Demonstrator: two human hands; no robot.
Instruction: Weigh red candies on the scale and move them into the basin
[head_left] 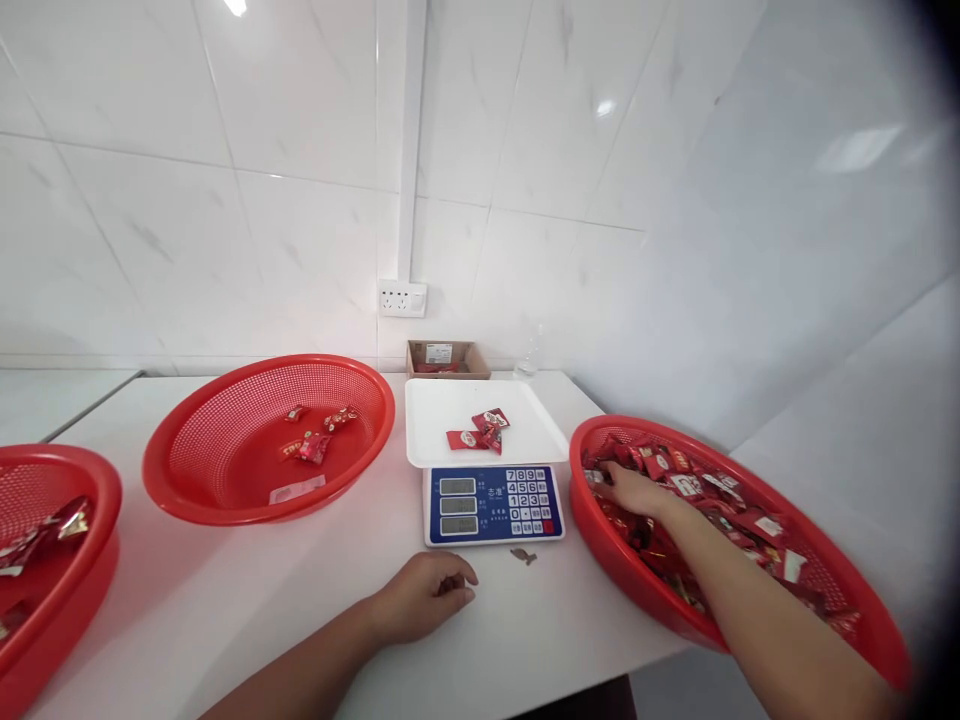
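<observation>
My right hand [626, 490] reaches into the red basket [832, 530] on the right, among many small red wrapped packets [686, 485]. Its fingers close around a small packet with a pale patch [594, 477] near the basket's left wall. Loosely curled, my left hand [427, 597] rests on the white table in front of the scale, holding nothing, thumb and forefinger apart. The digital scale [491, 540] has a blue panel with keys and displays. On its white tray [435, 400] lie several red packets [487, 432].
Left of the scale a tilted red basket [217, 420] holds several packets and a pale slip [298, 489]. Another red basket [82, 560] stands at the far left. A cardboard box [476, 362] and clear plastic item [529, 355] sit behind the scale. A brown scrap [523, 555] lies in front.
</observation>
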